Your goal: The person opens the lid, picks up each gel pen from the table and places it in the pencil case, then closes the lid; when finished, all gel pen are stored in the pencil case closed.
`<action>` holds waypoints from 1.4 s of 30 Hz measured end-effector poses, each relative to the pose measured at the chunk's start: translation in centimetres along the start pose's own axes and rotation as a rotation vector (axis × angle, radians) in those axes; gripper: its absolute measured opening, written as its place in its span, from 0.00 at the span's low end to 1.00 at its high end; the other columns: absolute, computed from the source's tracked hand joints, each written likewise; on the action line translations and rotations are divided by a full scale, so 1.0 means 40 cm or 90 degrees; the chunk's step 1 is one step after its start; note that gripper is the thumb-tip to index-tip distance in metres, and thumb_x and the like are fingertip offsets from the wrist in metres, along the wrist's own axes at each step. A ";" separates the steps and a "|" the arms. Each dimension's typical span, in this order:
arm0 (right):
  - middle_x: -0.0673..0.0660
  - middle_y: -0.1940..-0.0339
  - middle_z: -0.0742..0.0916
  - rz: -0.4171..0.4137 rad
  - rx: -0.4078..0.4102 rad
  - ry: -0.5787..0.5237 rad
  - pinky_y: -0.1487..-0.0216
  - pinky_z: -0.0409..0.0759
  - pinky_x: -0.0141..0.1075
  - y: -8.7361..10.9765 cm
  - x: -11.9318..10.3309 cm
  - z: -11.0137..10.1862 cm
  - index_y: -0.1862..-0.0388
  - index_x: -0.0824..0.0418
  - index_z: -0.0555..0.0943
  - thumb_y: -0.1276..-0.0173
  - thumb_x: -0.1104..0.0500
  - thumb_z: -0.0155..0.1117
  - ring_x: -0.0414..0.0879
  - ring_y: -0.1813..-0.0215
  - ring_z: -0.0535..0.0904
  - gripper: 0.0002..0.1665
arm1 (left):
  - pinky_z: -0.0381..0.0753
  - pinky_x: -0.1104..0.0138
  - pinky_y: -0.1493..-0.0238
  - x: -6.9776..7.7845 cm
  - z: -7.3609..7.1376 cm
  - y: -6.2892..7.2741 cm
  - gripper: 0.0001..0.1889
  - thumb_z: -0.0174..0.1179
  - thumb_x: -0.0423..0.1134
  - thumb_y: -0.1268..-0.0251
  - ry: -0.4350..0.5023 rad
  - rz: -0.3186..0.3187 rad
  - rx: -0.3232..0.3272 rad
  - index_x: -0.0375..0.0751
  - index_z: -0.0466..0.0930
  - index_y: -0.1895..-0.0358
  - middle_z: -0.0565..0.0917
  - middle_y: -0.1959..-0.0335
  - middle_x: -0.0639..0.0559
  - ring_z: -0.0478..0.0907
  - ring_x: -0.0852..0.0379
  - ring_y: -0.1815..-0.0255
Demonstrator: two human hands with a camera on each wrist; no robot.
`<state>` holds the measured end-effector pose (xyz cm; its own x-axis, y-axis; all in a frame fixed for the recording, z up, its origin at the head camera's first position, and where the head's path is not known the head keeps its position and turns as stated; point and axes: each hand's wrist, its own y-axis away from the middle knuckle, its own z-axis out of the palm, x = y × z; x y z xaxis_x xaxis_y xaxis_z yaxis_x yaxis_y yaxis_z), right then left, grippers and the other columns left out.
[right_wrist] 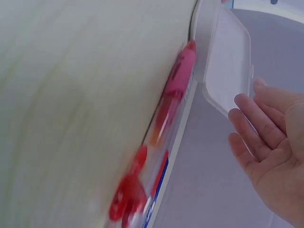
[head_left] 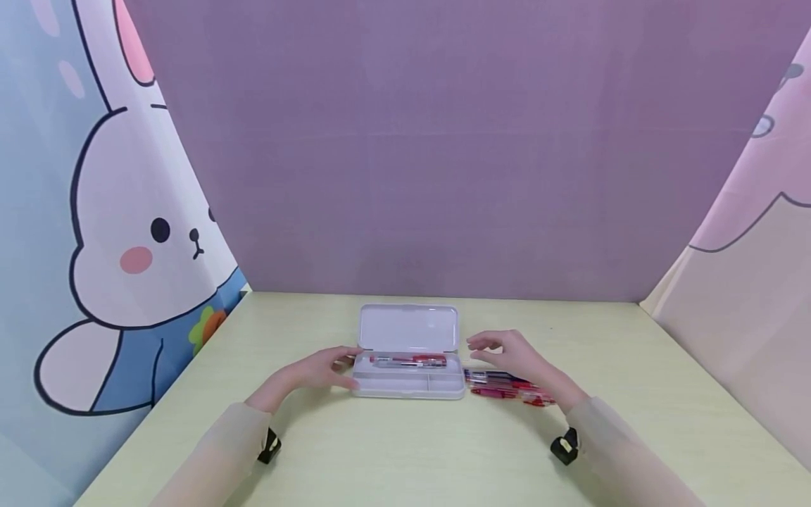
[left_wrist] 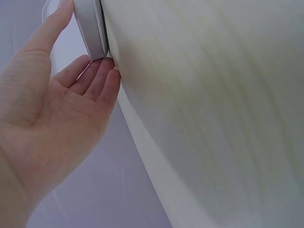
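Note:
A white pencil case [head_left: 405, 384] lies with its lid [head_left: 408, 327] raised. Red-and-clear pens [head_left: 415, 361] rest in its long rear compartment. My left hand [head_left: 319, 367] holds the case's left end, thumb at the front corner and fingers toward the back; in the left wrist view, the fingertips [left_wrist: 107, 71] meet the case's end wall. Just right of the case, my right hand [head_left: 516, 354] hovers above a pile of pens [head_left: 507, 387], fingers loosely bent and holding nothing. The right wrist view has a pink-gripped pen [right_wrist: 180, 73] beside the case.
Both front compartments of the case show no pens, with a divider [head_left: 428, 382] between them. The pale wooden table [head_left: 405, 451] extends around the case. A purple panel [head_left: 443, 155] stands behind, and printed curtains [head_left: 146, 232] hang at the sides.

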<state>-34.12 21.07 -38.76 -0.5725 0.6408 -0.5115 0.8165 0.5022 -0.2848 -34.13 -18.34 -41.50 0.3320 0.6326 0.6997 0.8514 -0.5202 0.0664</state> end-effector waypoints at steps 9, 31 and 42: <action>0.54 0.57 0.88 0.019 0.008 0.010 0.52 0.82 0.42 0.037 0.036 -0.039 0.47 0.59 0.80 0.34 0.53 0.62 0.47 0.55 0.83 0.19 | 0.68 0.48 0.35 -0.001 -0.005 0.001 0.40 0.68 0.47 0.47 -0.006 0.002 0.008 0.35 0.63 0.32 0.69 0.36 0.38 0.69 0.41 0.38; 0.56 0.60 0.87 0.046 0.016 0.052 0.58 0.82 0.34 0.112 0.116 -0.085 0.55 0.65 0.82 0.36 0.57 0.64 0.47 0.59 0.83 0.15 | 0.68 0.49 0.35 -0.001 -0.003 0.000 0.40 0.68 0.48 0.46 -0.003 0.011 0.001 0.35 0.62 0.32 0.69 0.36 0.37 0.69 0.41 0.38; 0.54 0.63 0.87 0.067 0.003 0.051 0.60 0.82 0.31 0.129 0.129 -0.092 0.58 0.65 0.83 0.38 0.60 0.65 0.44 0.61 0.82 0.11 | 0.67 0.49 0.34 0.001 -0.001 -0.002 0.40 0.68 0.48 0.47 0.000 -0.001 0.000 0.37 0.63 0.32 0.69 0.35 0.38 0.68 0.41 0.37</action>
<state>-33.15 29.12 -39.88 -0.4869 0.7341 -0.4732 0.8730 0.4268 -0.2362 -34.19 -18.32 -41.45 0.3303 0.6335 0.6997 0.8520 -0.5191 0.0678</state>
